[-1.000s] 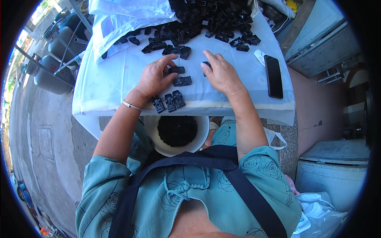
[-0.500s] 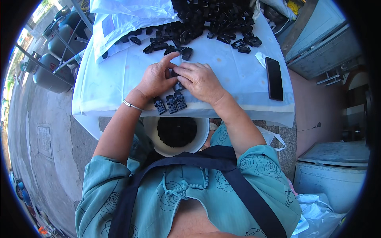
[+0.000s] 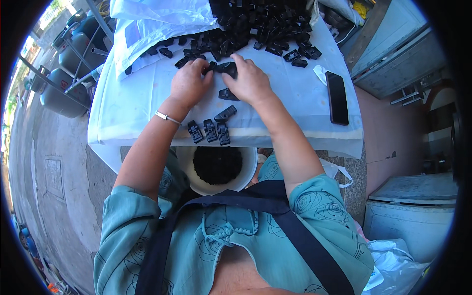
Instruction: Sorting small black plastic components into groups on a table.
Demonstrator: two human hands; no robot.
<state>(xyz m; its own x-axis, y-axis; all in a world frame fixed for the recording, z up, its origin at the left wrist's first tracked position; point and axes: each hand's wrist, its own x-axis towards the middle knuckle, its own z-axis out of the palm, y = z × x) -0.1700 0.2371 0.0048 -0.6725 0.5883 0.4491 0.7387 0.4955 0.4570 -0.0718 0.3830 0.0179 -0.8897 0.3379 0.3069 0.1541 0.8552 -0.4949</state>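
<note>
My left hand (image 3: 190, 82) has its fingers curled round a small black plastic part (image 3: 210, 68) at the near edge of the pile; its fingers partly cover the part. Beside it, my right hand (image 3: 249, 82) pinches another black plastic part (image 3: 227, 69) between thumb and forefinger. Just below the right thumb a loose black piece (image 3: 226, 94) lies on the white cloth. Nearer me rests a tilted black clip-like part (image 3: 225, 113), and three similar parts (image 3: 210, 131) stand in a row close to the table's front edge.
A big heap of black parts (image 3: 265, 24) covers the far table, with a white plastic sheet (image 3: 157, 22) at its left. A dark phone (image 3: 337, 98) lies at the right. Below the front edge stands a white bucket (image 3: 250, 172) holding black pieces. Gas cylinders (image 3: 64, 93) stand beyond the left side.
My hands have moved apart and away from me towards the pile. A tilted part and a loose piece now lie uncovered on the cloth where my hands were.
</note>
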